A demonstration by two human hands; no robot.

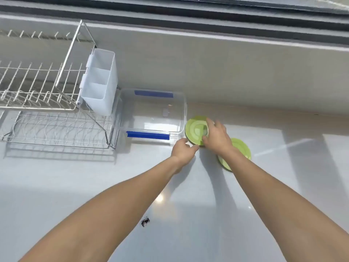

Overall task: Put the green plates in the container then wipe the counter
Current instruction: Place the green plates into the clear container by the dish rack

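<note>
White counter (75, 186): glossy, one small dark smudge (145, 221) close to the camera, def needs wiping later
left hand (182, 150): just beside the near rim of the far plate, fingers curled w/ thumb + index tip at its edge, can't tell if it's actually pinching yet
right hand (217, 137): on top of that plate, fingers spread over the face, tips near the middle
near green plate (240, 148): flat on the counter, partly hidden under the right wrist, untouched
far green plate (194, 132): looks tipped up a bit on one edge, right next to the container's right side
handling: prob hard glazed stuff, stiff, slick, chips if dropped. I'd grab by the rim, thumb on top & fingers under, not a flat palm
clear container (153, 115): lid off, empty afaict, blue clips front + back
dish rack (47, 95): farther left, white cutlery caddy (100, 82) hanging off it
</note>
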